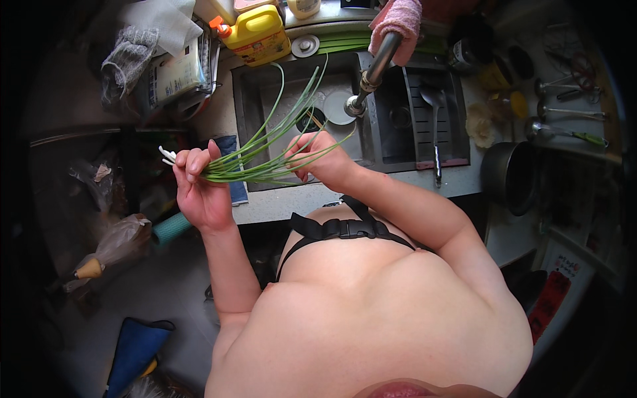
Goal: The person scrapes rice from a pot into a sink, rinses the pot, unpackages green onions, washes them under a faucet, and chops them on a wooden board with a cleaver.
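My left hand (204, 199) is closed around the white root ends of a bunch of thin scallions (239, 166), at the near left of a two-basin sink (254, 94). Their long green leaves fan out rightward and up over the left basin. Among the leaf ends, my right hand (323, 161) has its thumb and fingers bent together, apparently pinching some of them; the exact contact is hidden by the fingers. Below lie a round whitish disc (337, 104) and the dark drain (309, 119) on the basin floor. A metal faucet (380, 62) reaches over from behind.
A pink towel (398, 25) wraps the faucet. Behind the sink stands a yellow jug (261, 37) with an orange pump. A slotted turner (435, 114) lies over the right basin, near a dark pot (507, 174). A blue cloth (239, 191) hangs over the counter's front edge.
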Action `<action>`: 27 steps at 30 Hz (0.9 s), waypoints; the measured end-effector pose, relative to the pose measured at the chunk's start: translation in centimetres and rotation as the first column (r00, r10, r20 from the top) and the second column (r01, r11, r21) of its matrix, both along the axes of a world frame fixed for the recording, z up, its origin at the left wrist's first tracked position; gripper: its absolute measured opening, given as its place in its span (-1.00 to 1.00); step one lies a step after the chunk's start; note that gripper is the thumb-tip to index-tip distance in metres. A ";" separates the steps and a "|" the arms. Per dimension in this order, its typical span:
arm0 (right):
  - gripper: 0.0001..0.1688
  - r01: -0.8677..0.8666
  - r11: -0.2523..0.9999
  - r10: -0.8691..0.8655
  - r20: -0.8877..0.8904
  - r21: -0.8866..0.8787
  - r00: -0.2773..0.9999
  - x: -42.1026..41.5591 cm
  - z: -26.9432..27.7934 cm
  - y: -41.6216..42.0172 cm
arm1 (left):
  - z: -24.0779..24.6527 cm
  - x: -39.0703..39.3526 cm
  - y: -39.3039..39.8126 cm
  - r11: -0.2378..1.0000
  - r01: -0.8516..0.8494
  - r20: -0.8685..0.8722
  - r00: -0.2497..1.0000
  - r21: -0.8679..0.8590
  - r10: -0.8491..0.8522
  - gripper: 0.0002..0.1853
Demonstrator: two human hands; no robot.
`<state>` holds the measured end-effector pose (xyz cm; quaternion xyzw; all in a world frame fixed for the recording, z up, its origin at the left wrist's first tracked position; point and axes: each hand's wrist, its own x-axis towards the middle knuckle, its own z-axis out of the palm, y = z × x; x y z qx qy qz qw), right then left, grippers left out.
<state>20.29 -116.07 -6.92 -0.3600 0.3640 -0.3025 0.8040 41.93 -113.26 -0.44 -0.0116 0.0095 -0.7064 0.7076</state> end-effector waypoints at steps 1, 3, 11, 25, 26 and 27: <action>-0.94 0.011 0.987 -0.030 0.116 0.159 0.993 0.0 -0.2 0.0 | 0.0 -0.1 0.1 1.000 -0.007 0.027 1.000 -0.017 0.007 -0.91; -0.91 0.019 0.953 -0.089 0.221 0.301 0.971 -0.1 -0.1 0.1 | 0.0 -0.1 0.1 0.998 -0.018 0.079 0.997 -0.052 0.022 -0.91; -0.95 0.072 0.901 -0.220 0.310 0.427 0.925 -2.2 -1.5 0.4 | 0.8 0.2 0.6 0.992 -0.080 0.129 0.987 -0.098 0.092 -0.91; -0.79 0.007 0.963 -0.111 0.374 0.268 0.921 -9.3 -1.7 -2.1 | 1.8 1.4 0.9 0.992 -0.028 0.098 0.994 -0.120 0.040 -0.92; -0.78 -0.002 0.968 -0.102 0.402 0.250 0.910 -9.2 -1.4 -2.1 | 1.8 1.4 0.9 0.993 -0.022 0.097 0.995 -0.118 0.034 -0.92; -0.76 -0.010 0.973 -0.093 0.430 0.231 0.898 -9.0 -1.1 -2.2 | 1.8 1.4 0.9 0.993 -0.018 0.101 0.994 -0.118 0.030 -0.92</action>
